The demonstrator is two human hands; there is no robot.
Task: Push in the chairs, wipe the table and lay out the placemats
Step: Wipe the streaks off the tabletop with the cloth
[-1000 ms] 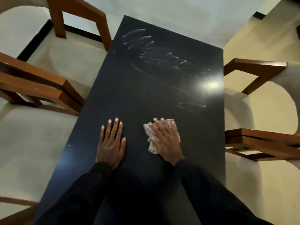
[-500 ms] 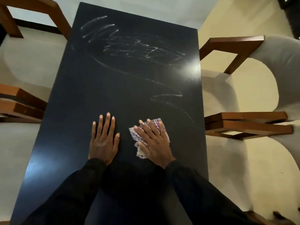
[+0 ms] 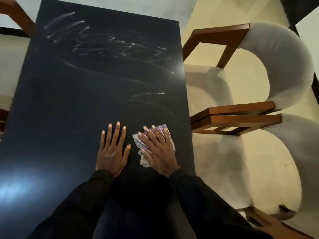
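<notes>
— What can you see from there?
— I see a big dark table (image 3: 69, 104) from above. The left hand (image 3: 112, 152) lies flat on it. Its fingers are straight and a little apart. It holds nothing.
— And the other hand?
— The right hand (image 3: 159, 151) lies flat on a small checked cloth (image 3: 138, 143), purple and white. Its fingers are straight and spread out, and they press the cloth down on the table. They are not curled round it.
— Where is the cloth?
— At the near end of the table, more to the right, just beside the left hand. Bits of it stick out by the thumb and between the fingers.
— Is the table clean?
— I see pale streaks (image 3: 107, 45) on the far half, and thin ones just past the cloth.
— And the chairs?
— On the right I see a far chair (image 3: 279, 54) and a near chair (image 3: 276, 169), side by side. Their pale seats are right beside the table edge. A wood chair arm (image 3: 17, 14) shows at the far left corner.
</notes>
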